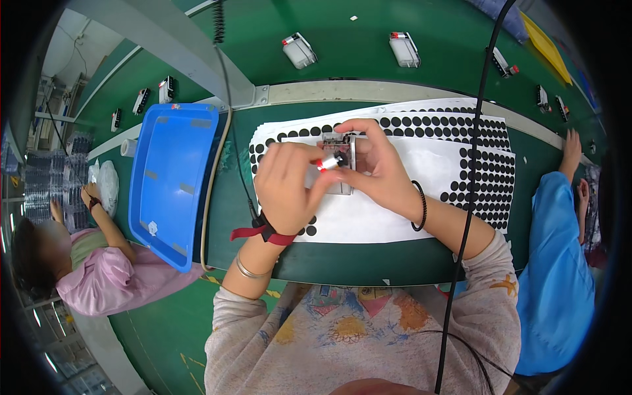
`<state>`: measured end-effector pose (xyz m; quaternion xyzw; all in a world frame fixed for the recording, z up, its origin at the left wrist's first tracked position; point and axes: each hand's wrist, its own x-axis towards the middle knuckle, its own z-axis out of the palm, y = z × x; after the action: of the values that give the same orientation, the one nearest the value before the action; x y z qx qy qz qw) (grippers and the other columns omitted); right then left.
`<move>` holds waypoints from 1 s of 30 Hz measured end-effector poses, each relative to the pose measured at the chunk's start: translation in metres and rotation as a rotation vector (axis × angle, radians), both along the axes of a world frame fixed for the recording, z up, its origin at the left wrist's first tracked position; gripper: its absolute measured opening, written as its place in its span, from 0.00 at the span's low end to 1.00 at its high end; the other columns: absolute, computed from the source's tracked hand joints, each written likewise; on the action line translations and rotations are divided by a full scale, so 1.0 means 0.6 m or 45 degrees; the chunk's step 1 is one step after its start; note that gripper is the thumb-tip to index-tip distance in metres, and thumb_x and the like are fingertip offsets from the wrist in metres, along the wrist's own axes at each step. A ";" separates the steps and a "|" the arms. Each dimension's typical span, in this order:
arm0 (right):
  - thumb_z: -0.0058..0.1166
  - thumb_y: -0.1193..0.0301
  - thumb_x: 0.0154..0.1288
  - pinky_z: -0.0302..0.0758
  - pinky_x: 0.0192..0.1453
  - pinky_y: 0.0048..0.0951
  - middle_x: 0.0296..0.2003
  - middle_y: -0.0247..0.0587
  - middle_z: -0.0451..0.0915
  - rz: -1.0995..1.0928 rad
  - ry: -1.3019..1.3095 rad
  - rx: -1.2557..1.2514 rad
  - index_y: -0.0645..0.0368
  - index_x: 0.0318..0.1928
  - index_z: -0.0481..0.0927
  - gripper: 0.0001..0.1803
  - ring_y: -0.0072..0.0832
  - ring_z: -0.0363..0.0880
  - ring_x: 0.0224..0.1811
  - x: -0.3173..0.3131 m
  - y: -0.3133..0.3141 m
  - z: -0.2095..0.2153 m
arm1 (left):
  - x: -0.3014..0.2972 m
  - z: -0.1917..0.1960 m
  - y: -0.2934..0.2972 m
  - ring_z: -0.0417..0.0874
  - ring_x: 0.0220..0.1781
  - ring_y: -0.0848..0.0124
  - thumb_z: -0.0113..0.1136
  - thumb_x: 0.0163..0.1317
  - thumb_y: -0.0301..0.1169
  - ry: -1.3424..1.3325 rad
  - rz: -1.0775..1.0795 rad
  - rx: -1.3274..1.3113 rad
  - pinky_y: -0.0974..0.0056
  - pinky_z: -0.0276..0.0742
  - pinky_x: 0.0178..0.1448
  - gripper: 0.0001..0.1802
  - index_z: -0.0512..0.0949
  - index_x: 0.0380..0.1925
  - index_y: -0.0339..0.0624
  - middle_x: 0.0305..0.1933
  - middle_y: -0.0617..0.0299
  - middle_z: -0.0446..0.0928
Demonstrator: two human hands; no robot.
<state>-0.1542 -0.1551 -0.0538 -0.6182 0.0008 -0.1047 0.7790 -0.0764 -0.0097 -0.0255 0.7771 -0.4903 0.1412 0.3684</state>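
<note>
Over the stacked white sheets, both hands hold a small clear-cased device (pixel 338 138) with dark parts inside. A short white-and-red cylinder with a black end (pixel 331 162) sits at its near side. My right hand (pixel 382 161) grips the case from the right, thumb below and index finger over the top. My left hand (pixel 284 181) is closed at its left side, fingertips by the cylinder; the exact contact is partly hidden. Rows of black round stickers (pixel 487 191) cover the right part of the top sheet, whose middle is bare white.
A blue tray (pixel 172 174) stands left of the sheets. Similar devices (pixel 299 51) lie spaced along the green surface beyond the rail (pixel 395 91). A black cable (pixel 471 197) hangs across the right side. Co-workers sit at left, in a pink sleeve (pixel 105 276), and right, in blue (pixel 556 263).
</note>
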 end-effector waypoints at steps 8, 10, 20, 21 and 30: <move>0.52 0.83 0.57 0.72 0.45 0.19 0.43 0.40 0.76 0.105 0.017 0.088 0.58 0.55 0.60 0.26 0.19 0.73 0.46 0.003 -0.004 0.014 | 0.005 -0.026 -0.001 0.70 0.36 0.68 0.60 0.52 0.28 0.742 0.051 -0.415 0.67 0.66 0.42 0.10 0.76 0.35 0.40 0.35 0.61 0.73; 0.52 0.83 0.57 0.71 0.46 0.20 0.45 0.41 0.75 0.106 -0.003 0.146 0.59 0.55 0.60 0.26 0.20 0.73 0.48 0.004 -0.008 0.008 | 0.006 -0.026 -0.003 0.71 0.38 0.69 0.60 0.53 0.28 0.636 0.037 -0.366 0.67 0.66 0.44 0.11 0.74 0.36 0.39 0.36 0.60 0.73; 0.54 0.84 0.55 0.74 0.45 0.21 0.42 0.44 0.77 0.009 -0.062 0.082 0.61 0.52 0.60 0.26 0.22 0.76 0.45 0.002 -0.003 -0.003 | 0.001 -0.026 -0.005 0.74 0.42 0.66 0.66 0.45 0.25 0.629 0.097 -0.391 0.65 0.68 0.48 0.11 0.76 0.30 0.37 0.35 0.58 0.77; 0.55 0.84 0.54 0.74 0.45 0.22 0.41 0.44 0.78 0.007 -0.072 0.059 0.61 0.52 0.60 0.26 0.22 0.76 0.44 0.002 -0.001 -0.007 | 0.002 -0.026 -0.006 0.74 0.41 0.65 0.67 0.43 0.24 0.650 0.096 -0.422 0.64 0.69 0.47 0.11 0.77 0.28 0.38 0.34 0.59 0.78; 0.58 0.82 0.52 0.74 0.46 0.23 0.37 0.42 0.79 -0.110 -0.055 0.033 0.61 0.56 0.60 0.31 0.22 0.77 0.42 -0.001 0.003 -0.003 | -0.007 -0.004 -0.017 0.73 0.50 0.60 0.65 0.44 0.22 0.229 0.140 -0.225 0.61 0.69 0.51 0.07 0.79 0.26 0.38 0.34 0.59 0.80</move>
<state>-0.1547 -0.1534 -0.0558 -0.6049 0.0120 -0.1518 0.7816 -0.0807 -0.0200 -0.0280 0.7767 -0.3977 0.1336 0.4698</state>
